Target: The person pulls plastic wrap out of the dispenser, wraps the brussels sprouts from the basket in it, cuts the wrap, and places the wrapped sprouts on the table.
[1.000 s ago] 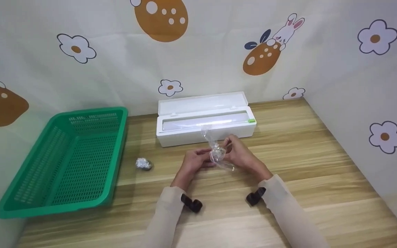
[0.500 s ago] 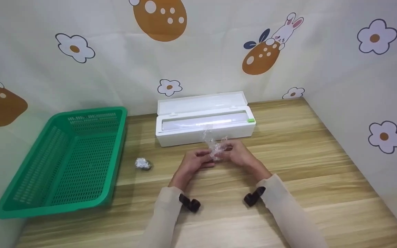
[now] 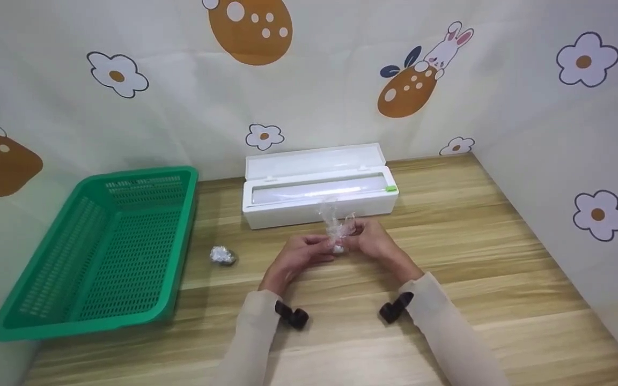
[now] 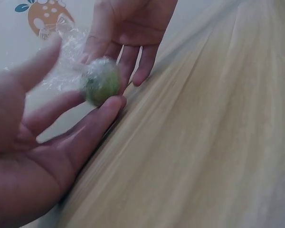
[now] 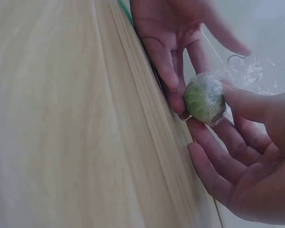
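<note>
A small round green fruit or vegetable (image 5: pixel 199 102) sits between my hands, covered in clear cling film (image 4: pixel 69 54). The film's loose ends gather into a crumpled tuft on the far side. My right hand (image 3: pixel 377 240) pinches it, thumb on the film and fingers beneath. Fairly straight fingers of my left hand (image 3: pixel 299 254) touch it from the other side, and the left thumb stands away from it in the left wrist view. Left of the hands, a small foil-like silvery wrapped lump (image 3: pixel 222 255) lies on the wooden table (image 3: pixel 448 300).
Behind the hands stands a white cling film box (image 3: pixel 319 212), lid up, with a green slider (image 3: pixel 391 188) at its right end. A green plastic basket (image 3: pixel 177 268) takes up the left side. A patterned cloth wall (image 3: pixel 330 80) closes off the back and sides.
The trailing film end nearest me has been gathered up, so the film now bunches on the far side. The right fingers have come in closer around the wrapped green thing.
</note>
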Available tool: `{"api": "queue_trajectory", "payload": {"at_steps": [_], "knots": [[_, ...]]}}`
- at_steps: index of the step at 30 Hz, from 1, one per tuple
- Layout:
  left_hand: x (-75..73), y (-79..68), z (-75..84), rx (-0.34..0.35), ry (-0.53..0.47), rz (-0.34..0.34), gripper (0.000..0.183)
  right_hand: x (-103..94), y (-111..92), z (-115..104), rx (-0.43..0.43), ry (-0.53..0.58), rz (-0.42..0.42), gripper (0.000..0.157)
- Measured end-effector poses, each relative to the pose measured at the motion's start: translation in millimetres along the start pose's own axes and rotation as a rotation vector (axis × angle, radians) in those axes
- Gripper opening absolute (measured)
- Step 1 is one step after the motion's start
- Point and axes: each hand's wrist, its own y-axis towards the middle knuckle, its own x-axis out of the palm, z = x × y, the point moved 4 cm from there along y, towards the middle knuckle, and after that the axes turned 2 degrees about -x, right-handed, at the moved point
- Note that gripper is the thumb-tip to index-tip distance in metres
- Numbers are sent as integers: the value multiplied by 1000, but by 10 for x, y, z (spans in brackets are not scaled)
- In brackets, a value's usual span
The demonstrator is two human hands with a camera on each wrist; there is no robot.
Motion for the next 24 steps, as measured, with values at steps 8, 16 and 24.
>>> {"api": "queue_trajectory", "payload": {"at_steps": [8, 16, 24], "knots": [[19, 41, -21, -24, 20, 151, 24, -38, 1, 44, 3, 81, -94, 26], [42, 25, 2, -63, 34, 191, 24, -1, -1, 49, 92, 246, -152, 45], [75, 32, 5, -31, 62, 171, 23, 21, 8, 89, 120, 276, -80, 26]]}}
